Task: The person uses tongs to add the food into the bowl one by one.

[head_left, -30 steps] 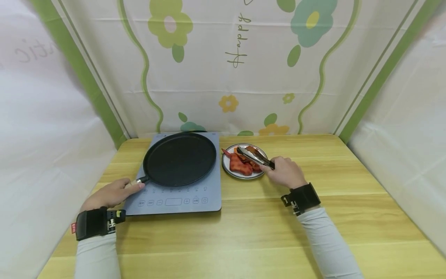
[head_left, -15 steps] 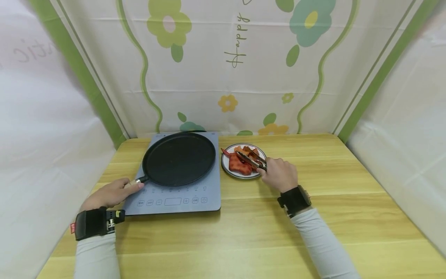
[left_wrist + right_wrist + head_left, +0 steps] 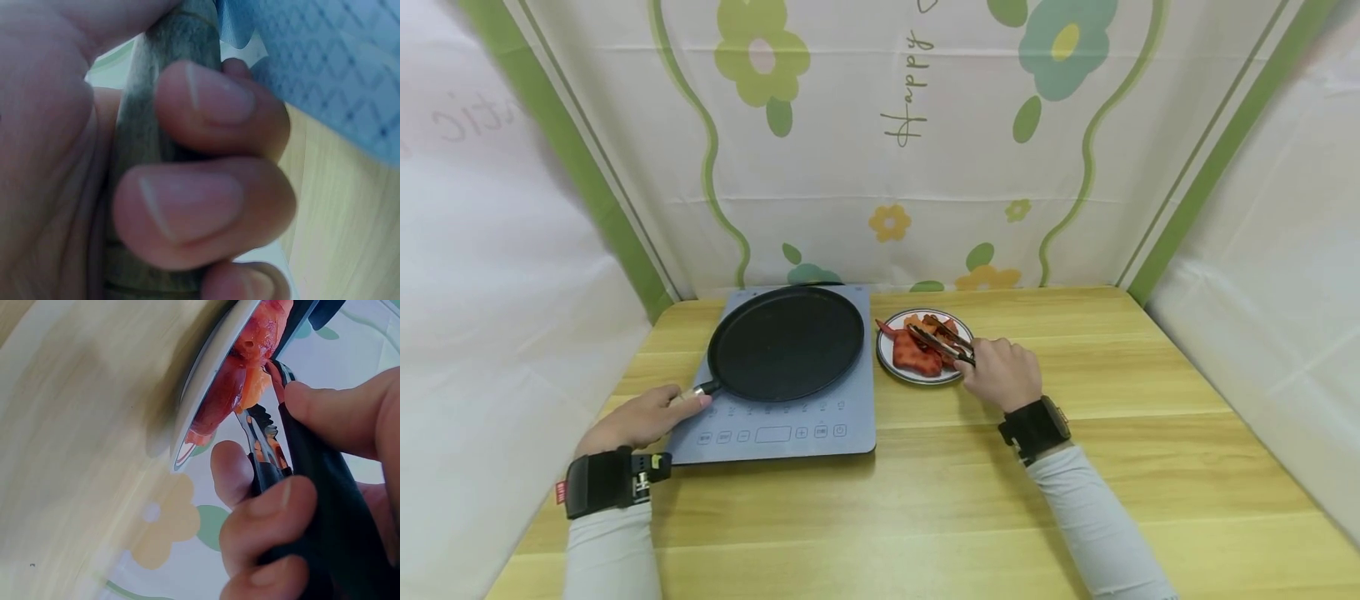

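My left hand (image 3: 643, 418) grips the light handle (image 3: 140, 119) of a flat black pan (image 3: 786, 342). In the left wrist view its fingers curl round that handle. The pan sits on a grey induction cooktop (image 3: 853, 417). Over a white plate (image 3: 886, 350) with a dark rim, my right hand (image 3: 1003, 373) holds metal tongs with black grips (image 3: 319, 456). The tongs' arms stand apart, tips down among the food. On the plate lie a large reddish piece of meat (image 3: 913, 354) and several smaller red and orange pieces. The head view does not show whether the tips touch any piece.
The wooden table (image 3: 925, 500) carries the cooktop on the left and the plate just right of it. White fabric walls with flower prints (image 3: 992, 192) enclose the back and both sides. Touch buttons (image 3: 773, 434) line the cooktop's front.
The right hand has shifted slightly left, and the tongs, which were nearly closed, now have spread arms over the plate. The left hand and the pan stay in place.
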Action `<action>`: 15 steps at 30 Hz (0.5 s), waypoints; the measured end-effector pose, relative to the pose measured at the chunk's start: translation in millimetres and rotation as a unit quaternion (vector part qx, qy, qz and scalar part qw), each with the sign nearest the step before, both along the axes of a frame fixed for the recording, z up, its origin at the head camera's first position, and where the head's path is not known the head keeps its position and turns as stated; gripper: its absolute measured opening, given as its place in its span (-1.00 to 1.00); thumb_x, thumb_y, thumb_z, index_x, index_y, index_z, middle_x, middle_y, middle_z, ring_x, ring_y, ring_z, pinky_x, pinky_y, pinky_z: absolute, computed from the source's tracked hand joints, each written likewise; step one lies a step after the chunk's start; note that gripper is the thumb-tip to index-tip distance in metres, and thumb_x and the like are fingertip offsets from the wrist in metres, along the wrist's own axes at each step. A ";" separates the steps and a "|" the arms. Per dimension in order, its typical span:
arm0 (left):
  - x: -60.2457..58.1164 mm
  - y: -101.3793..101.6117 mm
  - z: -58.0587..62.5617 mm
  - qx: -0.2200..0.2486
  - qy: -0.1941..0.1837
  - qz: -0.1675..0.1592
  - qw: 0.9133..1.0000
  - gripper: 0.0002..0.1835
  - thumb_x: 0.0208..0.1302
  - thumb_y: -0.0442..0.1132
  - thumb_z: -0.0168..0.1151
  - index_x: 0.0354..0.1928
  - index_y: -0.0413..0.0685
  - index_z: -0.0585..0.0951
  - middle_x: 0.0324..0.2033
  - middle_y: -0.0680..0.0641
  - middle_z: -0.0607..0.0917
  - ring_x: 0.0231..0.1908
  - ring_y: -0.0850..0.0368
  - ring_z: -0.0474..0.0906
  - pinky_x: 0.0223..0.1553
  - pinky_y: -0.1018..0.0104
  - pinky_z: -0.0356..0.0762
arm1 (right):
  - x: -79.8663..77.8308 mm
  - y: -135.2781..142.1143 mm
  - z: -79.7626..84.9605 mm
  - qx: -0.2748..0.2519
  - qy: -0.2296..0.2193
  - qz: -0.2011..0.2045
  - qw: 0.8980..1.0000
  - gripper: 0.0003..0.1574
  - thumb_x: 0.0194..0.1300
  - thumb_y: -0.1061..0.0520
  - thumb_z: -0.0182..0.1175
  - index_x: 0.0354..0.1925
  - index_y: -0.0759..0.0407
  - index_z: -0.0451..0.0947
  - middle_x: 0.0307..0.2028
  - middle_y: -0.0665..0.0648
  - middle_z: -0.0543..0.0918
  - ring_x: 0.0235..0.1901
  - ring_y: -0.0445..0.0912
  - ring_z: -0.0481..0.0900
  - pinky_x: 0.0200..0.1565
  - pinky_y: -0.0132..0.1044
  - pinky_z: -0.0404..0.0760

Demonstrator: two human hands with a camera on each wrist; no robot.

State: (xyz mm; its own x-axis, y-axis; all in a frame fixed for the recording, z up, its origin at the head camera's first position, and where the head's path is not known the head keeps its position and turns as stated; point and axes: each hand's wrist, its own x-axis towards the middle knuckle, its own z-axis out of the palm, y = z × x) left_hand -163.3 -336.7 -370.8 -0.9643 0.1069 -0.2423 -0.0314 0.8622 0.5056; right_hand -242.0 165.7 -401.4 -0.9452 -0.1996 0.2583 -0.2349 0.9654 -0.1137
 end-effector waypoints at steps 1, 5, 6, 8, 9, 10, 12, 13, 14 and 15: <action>0.4 0.4 0.2 0.003 0.001 0.000 1.000 -0.47 0.37 0.24 -0.03 -0.33 -0.15 0.34 -0.47 -0.06 0.33 -0.47 0.05 0.30 -0.46 0.20 0.24 | -0.5 0.2 -0.2 -0.001 -0.002 -0.001 1.000 -0.51 0.25 -0.28 0.16 -0.29 0.12 0.50 -0.59 0.08 0.43 -0.65 -0.01 0.39 -0.65 -0.15 0.27; 2.2 2.3 0.6 0.014 0.004 0.000 1.000 -0.49 0.36 0.22 0.01 -0.35 -0.15 0.34 -0.51 -0.06 0.32 -0.52 0.06 0.28 -0.48 0.20 0.25 | -1.9 2.0 -0.6 -0.007 -0.015 0.000 1.000 -0.50 0.26 -0.29 0.15 -0.28 0.12 0.50 -0.60 0.07 0.42 -0.65 -0.03 0.38 -0.64 -0.17 0.27; 2.6 2.6 0.9 0.015 0.005 -0.001 1.000 -0.49 0.36 0.21 0.01 -0.35 -0.14 0.34 -0.51 -0.06 0.31 -0.53 0.06 0.28 -0.49 0.20 0.25 | -2.2 2.4 -0.7 -0.008 -0.016 0.000 1.000 -0.50 0.26 -0.29 0.14 -0.29 0.11 0.50 -0.60 0.07 0.42 -0.65 -0.03 0.38 -0.64 -0.17 0.27; 3.2 3.3 1.7 0.015 0.007 -0.001 1.000 -0.49 0.36 0.21 0.01 -0.36 -0.14 0.33 -0.52 -0.06 0.31 -0.53 0.06 0.27 -0.49 0.20 0.25 | -2.9 3.3 -0.9 -0.010 -0.019 0.001 1.000 -0.51 0.27 -0.30 0.13 -0.29 0.10 0.50 -0.60 0.07 0.42 -0.64 -0.03 0.38 -0.63 -0.17 0.27; 3.4 3.4 2.2 0.014 0.008 -0.002 1.000 -0.49 0.37 0.21 0.01 -0.36 -0.14 0.33 -0.51 -0.05 0.30 -0.53 0.06 0.27 -0.49 0.20 0.24 | -3.3 3.6 -1.1 -0.011 -0.020 0.002 1.000 -0.51 0.27 -0.30 0.13 -0.30 0.09 0.50 -0.60 0.06 0.42 -0.64 -0.03 0.38 -0.63 -0.17 0.27; 3.7 3.7 2.6 0.015 0.008 -0.002 1.000 -0.49 0.37 0.21 0.01 -0.36 -0.14 0.33 -0.52 -0.05 0.30 -0.53 0.06 0.27 -0.49 0.20 0.24 | -3.6 3.8 -1.3 -0.012 -0.021 0.003 1.000 -0.51 0.27 -0.31 0.12 -0.31 0.08 0.50 -0.60 0.06 0.42 -0.63 -0.03 0.38 -0.63 -0.17 0.27; 4.0 4.3 3.6 0.015 0.007 0.000 1.000 -0.49 0.36 0.21 0.01 -0.36 -0.14 0.32 -0.52 -0.05 0.30 -0.54 0.06 0.26 -0.50 0.20 0.24 | -4.3 4.2 -1.5 -0.014 -0.021 0.003 1.000 -0.52 0.27 -0.31 0.12 -0.33 0.07 0.49 -0.60 0.06 0.42 -0.63 -0.03 0.38 -0.62 -0.17 0.27; 4.2 4.8 4.2 0.017 0.006 0.002 1.000 -0.49 0.36 0.20 0.02 -0.36 -0.15 0.32 -0.52 -0.06 0.30 -0.55 0.06 0.26 -0.50 0.20 0.24 | -4.6 4.5 -1.5 -0.016 -0.022 0.004 1.000 -0.52 0.28 -0.31 0.11 -0.32 0.07 0.49 -0.59 0.07 0.42 -0.62 -0.03 0.38 -0.62 -0.17 0.27; 4.3 5.0 4.6 0.018 0.006 0.002 1.000 -0.49 0.36 0.20 0.02 -0.36 -0.15 0.32 -0.52 -0.06 0.30 -0.55 0.06 0.26 -0.50 0.21 0.24 | -4.9 4.6 -1.6 -0.017 -0.022 0.005 1.000 -0.52 0.28 -0.31 0.11 -0.33 0.07 0.49 -0.59 0.07 0.42 -0.62 -0.03 0.38 -0.62 -0.17 0.27; 4.3 5.1 5.0 0.018 0.006 0.002 1.000 -0.50 0.36 0.20 0.02 -0.36 -0.15 0.32 -0.52 -0.06 0.30 -0.55 0.07 0.26 -0.50 0.21 0.24 | -5.1 4.7 -1.8 -0.018 -0.020 0.005 1.000 -0.52 0.28 -0.31 0.11 -0.33 0.07 0.49 -0.60 0.07 0.42 -0.63 -0.03 0.38 -0.62 -0.17 0.27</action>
State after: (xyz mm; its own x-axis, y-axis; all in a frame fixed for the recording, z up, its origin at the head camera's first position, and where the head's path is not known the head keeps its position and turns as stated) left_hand -158.9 -331.6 -365.8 -0.9673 0.1123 -0.2275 -0.0285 0.8430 0.5371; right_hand -247.1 170.4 -403.1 -0.9529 -0.2009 0.2270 -0.2395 0.9581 -0.1574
